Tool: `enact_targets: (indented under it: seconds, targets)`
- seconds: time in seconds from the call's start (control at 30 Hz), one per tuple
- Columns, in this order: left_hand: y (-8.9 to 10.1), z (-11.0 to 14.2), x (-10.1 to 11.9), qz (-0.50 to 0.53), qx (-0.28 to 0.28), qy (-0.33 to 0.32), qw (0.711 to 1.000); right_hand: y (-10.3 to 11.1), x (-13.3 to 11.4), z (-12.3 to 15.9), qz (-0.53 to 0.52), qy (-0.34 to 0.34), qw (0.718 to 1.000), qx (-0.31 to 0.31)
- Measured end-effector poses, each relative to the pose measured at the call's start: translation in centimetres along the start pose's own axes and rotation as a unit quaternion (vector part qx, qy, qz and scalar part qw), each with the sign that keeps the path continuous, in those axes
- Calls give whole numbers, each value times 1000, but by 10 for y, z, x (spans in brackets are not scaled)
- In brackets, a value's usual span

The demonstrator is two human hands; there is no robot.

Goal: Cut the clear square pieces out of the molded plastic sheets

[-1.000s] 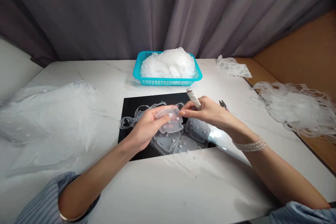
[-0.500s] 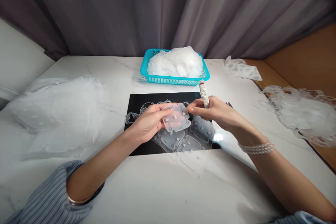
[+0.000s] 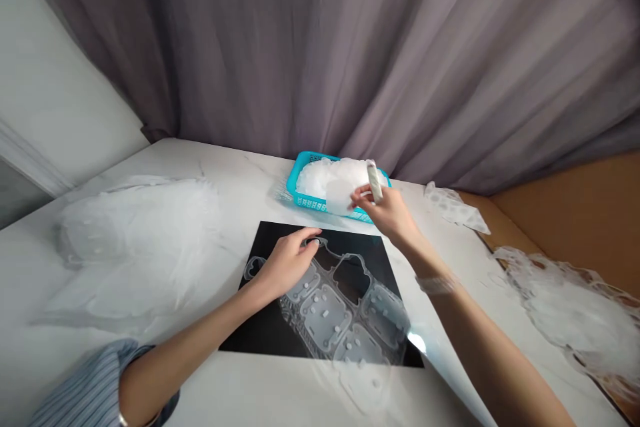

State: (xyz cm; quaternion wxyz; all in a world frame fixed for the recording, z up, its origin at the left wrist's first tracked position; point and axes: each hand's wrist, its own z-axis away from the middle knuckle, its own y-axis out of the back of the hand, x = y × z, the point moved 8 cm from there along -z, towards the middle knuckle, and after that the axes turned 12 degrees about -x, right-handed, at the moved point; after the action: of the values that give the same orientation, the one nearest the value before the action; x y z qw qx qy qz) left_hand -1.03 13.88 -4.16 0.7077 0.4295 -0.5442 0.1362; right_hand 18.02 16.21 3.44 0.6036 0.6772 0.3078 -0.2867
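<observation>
1. I'm tracking the translucent, rounded-square silicone pad (image 3: 340,195), which is now sitting at the right hand's fingertips above the basket, no longer over the black mat.
2. I'm seeing my right hand (image 3: 387,212) clenching a mottled white cylindrical roll (image 3: 375,181), its fingers curling around it; they also seem to be grasping the pad's edge, though I can't tell for certain.
3. My left hand (image 3: 285,265) is releasing its earlier hold, its fingers lying loosely and its fingertips touching a cut-out edge of the clear, glossy moulded plastic sheet (image 3: 325,313).
4. That sheet is lying on a smooth black mat (image 3: 260,327), showing rounded pockets and small white studs.
5. A turquoise lattice plastic basket (image 3: 305,197) is holding a frosted heap of translucent pieces (image 3: 317,177).
6. Crumpled translucent plastic piles (image 3: 135,240) (image 3: 575,313) are lying on either side of the mat, on a white marble-patterned table (image 3: 240,187).
7. A pleated grey curtain (image 3: 300,47) is hanging behind, now filling more of the view.
</observation>
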Motion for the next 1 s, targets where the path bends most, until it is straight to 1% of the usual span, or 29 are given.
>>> enact_targets:
  seconds: [0.07,0.13,0.17,0.23,0.27,0.33,0.43,0.5,0.53,0.6,0.67,0.7,0.73,0.77,0.8,0.83,0.9,0.93,0.97,1.0]
  targets:
    - [2,0,-3,-102,17,-7,995,-6,-3,-39,-3,1,999,34]
    - [1,2,-4,-196,23,-13,980,-13,-3,-65,-3,-9,998,58]
    - [0,3,-4,-238,24,-14,971,-15,-2,-71,-2,-13,998,68]
    - [-1,6,-5,-313,29,-13,949,-12,0,-67,2,-21,996,86]
    - [0,7,-4,-345,32,-10,938,-9,1,-58,-1,-23,996,91]
    - [1,10,-4,-398,35,-3,917,0,4,-30,-38,-25,996,78]
    - [5,12,-4,-456,32,4,889,12,11,26,-163,-36,985,31]
    - [11,10,-5,-482,29,7,876,16,17,63,-205,-70,976,5]
    - [15,9,-5,-492,29,9,870,16,21,80,-216,-88,972,-8]
    - [25,6,-5,-508,36,18,860,8,31,110,-241,-115,963,-44]
    - [31,6,0,-522,51,31,851,-1,42,133,-258,-125,956,-57]
    - [31,7,5,-529,63,36,846,-6,47,143,-254,-131,957,-57]
    - [27,11,12,-537,74,35,840,-10,53,152,-239,-137,960,-55]
    - [17,16,21,-544,79,24,835,-15,57,160,-218,-142,964,-54]
    - [1,23,30,-551,76,-1,831,-20,60,166,-195,-144,969,-55]
    - [-20,32,39,-552,61,-37,830,-24,61,172,-174,-141,973,-58]
    - [-74,54,53,-522,-36,-145,840,-32,61,182,-147,-125,979,-60]
    - [-95,64,54,-500,-73,-165,847,-34,61,185,-142,-112,982,-57]
    - [-109,74,55,-490,-90,-175,849,-36,62,188,-141,-100,984,-51]
    - [-119,81,54,-484,-102,-176,851,-37,63,189,-143,-89,985,-44]
